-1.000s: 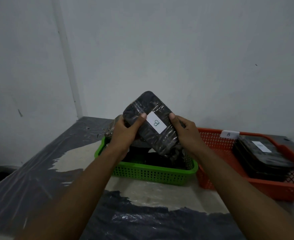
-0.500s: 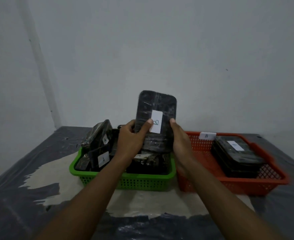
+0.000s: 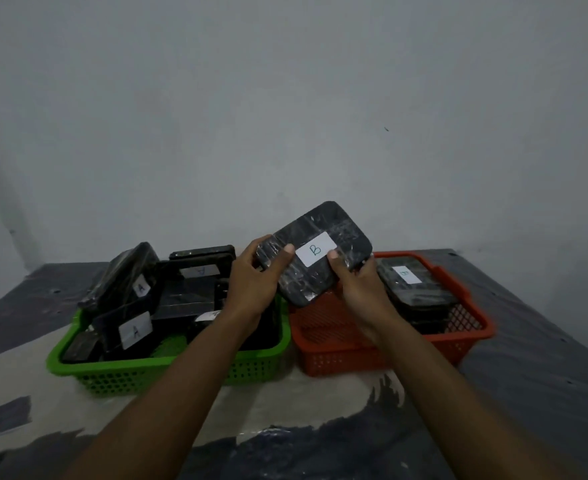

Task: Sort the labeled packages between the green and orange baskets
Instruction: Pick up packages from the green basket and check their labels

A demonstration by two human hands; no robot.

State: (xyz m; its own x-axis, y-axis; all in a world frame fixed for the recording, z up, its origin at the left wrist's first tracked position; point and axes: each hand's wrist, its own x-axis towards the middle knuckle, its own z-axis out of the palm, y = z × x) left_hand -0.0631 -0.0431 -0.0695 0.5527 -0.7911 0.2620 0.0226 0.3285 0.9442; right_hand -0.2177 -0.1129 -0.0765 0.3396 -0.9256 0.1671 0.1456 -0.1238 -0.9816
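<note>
- Both forearms reach fwd from the bottom edge and converge. My view has the left hand (image 3: 251,282) and right hand (image 3: 358,285) raised off the table, meeting over the baskets' inner ends.
- Left hand grips the package (image 3: 306,282) at its left end, thumb on the front face, fingers curled behind.
- Right hand grips the lower right edge, thumb on the front just below the label.
- Table (image 3: 528,358): dark sheet w/ a pale worn patch under the baskets.
- Green basket (image 3: 168,363), on the left, is crammed w/ black A packages (image 3: 135,330) leaning at odd angles.
- Orange basket (image 3: 337,358) is just beside it on the right. B stack (image 3: 414,282) sits at its far right end.
- Package is a flat black block w/ rounded corners in shiny clear wrap. It's tilted, right end higher, held above the orange basket's left part.
- Label (image 3: 315,249): white, handwritten "B".
</note>
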